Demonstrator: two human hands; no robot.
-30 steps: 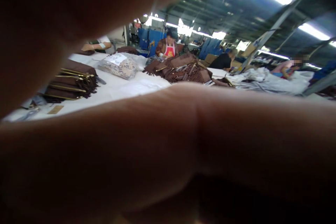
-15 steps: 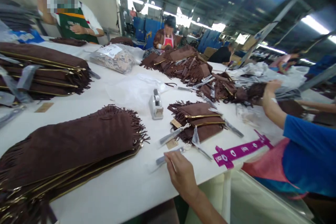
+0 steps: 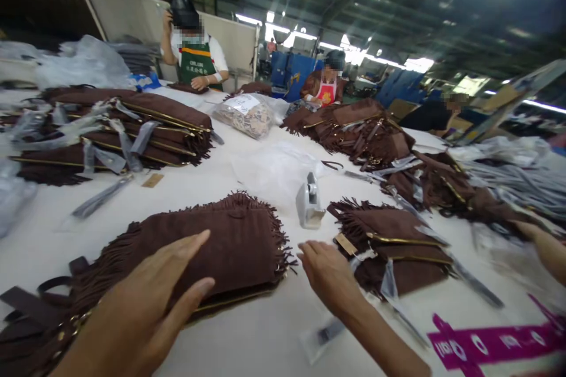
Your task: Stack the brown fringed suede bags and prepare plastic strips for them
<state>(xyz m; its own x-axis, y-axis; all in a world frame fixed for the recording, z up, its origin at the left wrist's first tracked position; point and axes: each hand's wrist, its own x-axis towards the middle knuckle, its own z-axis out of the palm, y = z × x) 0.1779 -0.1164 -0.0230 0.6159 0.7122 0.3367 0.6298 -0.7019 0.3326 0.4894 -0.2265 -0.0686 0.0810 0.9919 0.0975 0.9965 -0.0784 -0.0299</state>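
Note:
My left hand point(image 3: 145, 294) is over the near stack of brown fringed bags point(image 3: 212, 244), thumb and fingers apart, holding nothing. I cannot tell if it touches the top bag. My right hand point(image 3: 329, 277) is between that stack and a smaller pile of brown bags point(image 3: 400, 224), with its fingers stretched toward the near stack and nothing visible in them. A tan tag point(image 3: 346, 244) lies on the smaller pile. Below my right forearm, a plastic-wrapped strap end point(image 3: 327, 333) rests on the white table point(image 3: 247, 341).
A grey tape dispenser point(image 3: 310, 203) stands beyond my right hand. Stacked bags point(image 3: 163, 123) lie at the back left, a larger heap point(image 3: 354, 129) at the back right. Purple tape point(image 3: 499, 344) marks the right edge. Another person's hand point(image 3: 542, 244) reaches in from the right.
My view has swung left. My left hand has come into view over the near stack. My right hand has left the wrapped strap end and moved toward that stack.

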